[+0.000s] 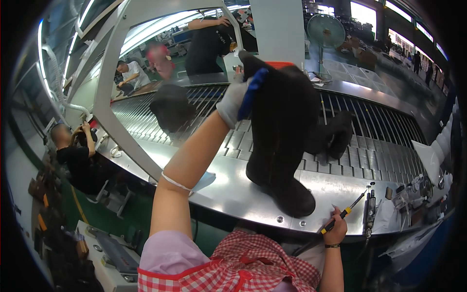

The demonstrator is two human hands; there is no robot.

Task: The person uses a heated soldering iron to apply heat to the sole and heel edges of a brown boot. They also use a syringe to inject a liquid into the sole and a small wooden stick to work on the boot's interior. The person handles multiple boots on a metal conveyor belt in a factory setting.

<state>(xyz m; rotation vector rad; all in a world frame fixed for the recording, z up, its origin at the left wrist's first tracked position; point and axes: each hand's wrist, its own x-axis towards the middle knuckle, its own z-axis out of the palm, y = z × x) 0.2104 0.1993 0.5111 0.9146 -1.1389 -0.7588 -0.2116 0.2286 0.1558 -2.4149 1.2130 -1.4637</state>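
Note:
A tall black boot (279, 141) stands tilted on the metal table edge in front of me, its toe toward me and to the right. My left hand (232, 102), in a whitish glove, is closed at the left side of the boot's upper shaft; a blue patch of glove or cloth shows at its fingers, which are partly hidden. Lower right, my bare right hand (335, 229) grips a soldering-iron-like tool (345, 212) with a yellow and black handle, its thin tip pointing up and right, apart from the boot. Behind the boot, another black piece of footwear (338, 135) lies on the slatted conveyor (374, 126).
A clear panel in a white frame (113, 92) rises at left over the conveyor. At right lie a dark slim tool (370, 209), plastic bags (387, 216) and a white hose nozzle (428, 153). Co-workers (206, 46) are beyond the conveyor; another person (73, 151) sits at left.

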